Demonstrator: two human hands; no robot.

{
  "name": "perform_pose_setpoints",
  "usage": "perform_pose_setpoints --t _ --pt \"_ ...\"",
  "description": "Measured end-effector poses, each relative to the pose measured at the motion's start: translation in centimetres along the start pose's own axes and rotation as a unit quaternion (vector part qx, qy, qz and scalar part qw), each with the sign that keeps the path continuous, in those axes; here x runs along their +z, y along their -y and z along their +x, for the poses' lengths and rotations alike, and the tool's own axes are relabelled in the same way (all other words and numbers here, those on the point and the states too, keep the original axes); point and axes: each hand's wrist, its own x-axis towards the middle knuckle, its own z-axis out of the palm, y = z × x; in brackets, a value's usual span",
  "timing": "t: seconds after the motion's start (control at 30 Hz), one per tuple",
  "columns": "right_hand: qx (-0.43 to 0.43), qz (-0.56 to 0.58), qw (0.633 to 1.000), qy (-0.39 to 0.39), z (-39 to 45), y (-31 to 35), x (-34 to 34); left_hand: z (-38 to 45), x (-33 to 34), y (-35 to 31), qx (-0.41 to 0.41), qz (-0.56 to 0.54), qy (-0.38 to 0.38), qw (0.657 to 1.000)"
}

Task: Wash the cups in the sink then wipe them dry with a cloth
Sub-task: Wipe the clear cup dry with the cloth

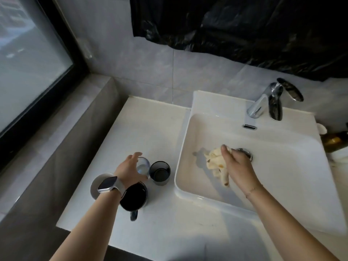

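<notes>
On the counter (169, 223) left of the sink (282, 194), nearest the front edge, a black mug (134, 196) is standing with a white cup (95, 185) just beside it. Left hand (130, 169) is reaching over a clear glass (143, 165), fingers spread, touching or not I cannot tell. Dark tumbler (160, 172) is sitting beside it. In the basin, right hand (236, 166) is gripping a crumpled cream cloth (216, 162), fingers curled round it. Faucet (267, 102) is standing at the back rim.
</notes>
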Motion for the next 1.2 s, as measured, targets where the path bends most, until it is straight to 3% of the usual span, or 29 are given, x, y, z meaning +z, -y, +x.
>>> perform_pose_setpoints --t 0.1,0.23,0.37,0.57,0.73,0.8,0.93,1.07,1.2 --pt "-0.097 -0.08 0.992 -0.001 0.2 -0.8 0.0 -0.1 -0.1 0.5 -0.01 -0.029 -0.046 0.998" --pt "-0.046 -0.01 0.999 -0.005 -0.3 -1.0 -0.3 -0.6 -3.2 0.0 0.029 -0.071 -0.114 0.991" --pt "-0.022 0.079 0.995 0.062 -0.9 -0.9 -0.8 -2.8 -7.7 -4.7 0.158 -0.066 -0.128 0.977" --pt "-0.092 0.055 0.978 0.181 -2.9 0.2 -3.9 -5.6 -7.7 -14.9 0.298 -0.158 -0.062 0.939" --pt "-0.133 -0.046 0.98 0.142 -3.5 -1.2 -6.9 -6.2 -4.2 -22.2 0.344 -0.258 0.011 0.903" --pt "-0.122 -0.019 0.988 0.092 -3.7 -1.8 -8.4 -6.3 -2.5 -24.4 0.333 -0.326 0.028 0.884" --pt "-0.083 0.115 0.988 0.054 -4.4 -3.3 -10.0 -6.9 1.3 -28.0 0.23 -0.51 0.031 0.828" --pt "-0.044 0.152 0.987 0.005 -4.5 -4.0 -10.8 -7.2 4.6 -30.2 0.157 -0.594 0.108 0.782" --pt "0.005 0.061 0.996 0.065 -3.9 -5.1 -13.0 -5.7 4.2 -32.0 0.155 -0.494 0.158 0.841"
